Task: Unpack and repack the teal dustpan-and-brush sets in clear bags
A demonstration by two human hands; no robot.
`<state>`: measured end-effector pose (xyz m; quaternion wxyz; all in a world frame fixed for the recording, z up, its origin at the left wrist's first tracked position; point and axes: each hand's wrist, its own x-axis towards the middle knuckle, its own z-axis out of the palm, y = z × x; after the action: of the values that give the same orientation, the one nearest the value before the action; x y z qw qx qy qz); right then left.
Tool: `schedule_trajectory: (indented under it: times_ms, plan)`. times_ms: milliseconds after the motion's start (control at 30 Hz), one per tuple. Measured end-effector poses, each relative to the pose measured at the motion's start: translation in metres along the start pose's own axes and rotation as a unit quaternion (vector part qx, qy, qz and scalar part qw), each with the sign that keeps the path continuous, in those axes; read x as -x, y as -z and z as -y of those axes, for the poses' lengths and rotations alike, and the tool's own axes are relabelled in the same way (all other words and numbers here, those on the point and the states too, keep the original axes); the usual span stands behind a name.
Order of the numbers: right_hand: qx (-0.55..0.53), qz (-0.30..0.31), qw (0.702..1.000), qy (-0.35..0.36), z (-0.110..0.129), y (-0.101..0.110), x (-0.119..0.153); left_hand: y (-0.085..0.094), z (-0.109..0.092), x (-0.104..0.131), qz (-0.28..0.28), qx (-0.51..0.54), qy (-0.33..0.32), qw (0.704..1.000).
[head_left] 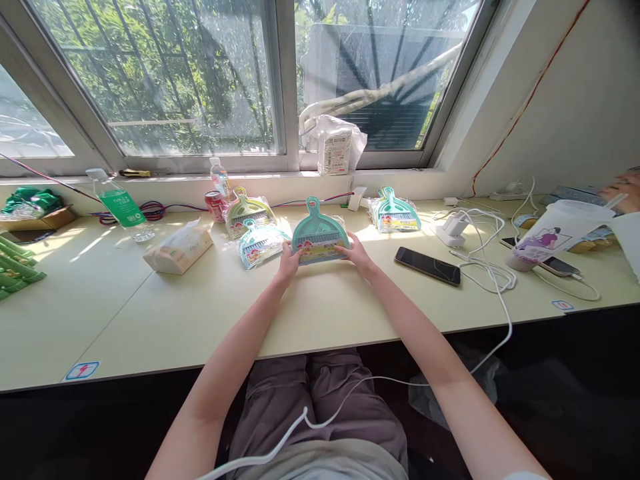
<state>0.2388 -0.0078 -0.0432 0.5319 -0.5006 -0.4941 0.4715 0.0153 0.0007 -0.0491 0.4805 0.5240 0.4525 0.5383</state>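
Observation:
A teal dustpan-and-brush set (320, 233) in clear wrapping is held upright over the table, its handle pointing up. My left hand (289, 262) grips its lower left edge, and my right hand (359, 255) grips its lower right edge. Just left of it lies a light blue wrapped set (261, 244), with a yellow-green wrapped set (247, 212) behind that one. Further right, near the wall, more teal wrapped sets (395, 212) lie together.
Left are a tissue pack (179, 248), a green-labelled bottle (120, 205) and a red can (215, 205). On the right lie a black phone (428, 265), a white charger with cables (454, 228) and a tilted plastic cup (555, 233). Another person's hand (625, 190) shows at the right edge.

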Motion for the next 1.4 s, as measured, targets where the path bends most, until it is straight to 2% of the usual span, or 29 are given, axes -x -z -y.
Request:
schedule_trajectory:
  times_ms: [133,333,467,633,700,900,1033,1133,1200,1233,1333,1367,1400]
  plan:
    - [0.002,0.016,1.000,-0.020,-0.006,0.004,-0.006,0.001,-0.002,0.000,0.014,0.012,0.026,1.000]
    - [-0.064,0.010,0.998,-0.021,-0.013,0.006,-0.010,0.000,-0.007,0.001,0.056,0.035,0.040,0.997]
    - [-0.096,0.003,0.995,-0.015,-0.013,0.006,-0.008,0.001,-0.018,0.007,0.079,0.029,0.023,0.996]
    - [-0.114,-0.013,0.993,-0.010,-0.009,0.005,-0.007,0.001,-0.032,0.019,0.164,0.036,-0.004,0.986]
    - [-0.112,-0.023,0.993,-0.014,-0.008,0.004,-0.007,0.002,-0.033,0.020,0.178,0.020,-0.007,0.984]
    - [-0.075,-0.017,0.997,-0.014,-0.010,0.002,-0.005,0.006,-0.022,0.007,0.137,0.008,0.011,0.990]
    - [0.044,0.032,0.998,-0.024,-0.005,0.001,-0.008,0.007,-0.016,0.003,0.092,0.000,0.042,0.995]
    - [0.144,0.044,0.988,-0.021,0.010,0.016,-0.020,0.009,-0.014,0.001,0.065,0.004,0.065,0.996]
    - [0.252,-0.009,0.968,0.001,0.021,0.040,-0.029,0.009,-0.012,-0.001,0.051,0.022,0.072,0.996]
    - [0.333,-0.055,0.941,0.010,0.024,0.055,-0.033,0.009,-0.011,-0.003,0.044,0.030,0.073,0.996]
    - [0.546,-0.189,0.815,-0.042,0.025,0.108,-0.040,0.008,-0.007,-0.008,0.029,0.038,0.076,0.996]
    - [0.579,-0.202,0.787,-0.068,0.022,0.125,-0.040,0.007,-0.006,-0.010,0.031,0.036,0.076,0.996]
    - [0.591,-0.203,0.776,-0.081,0.019,0.141,-0.040,0.006,-0.005,-0.010,0.034,0.034,0.077,0.996]
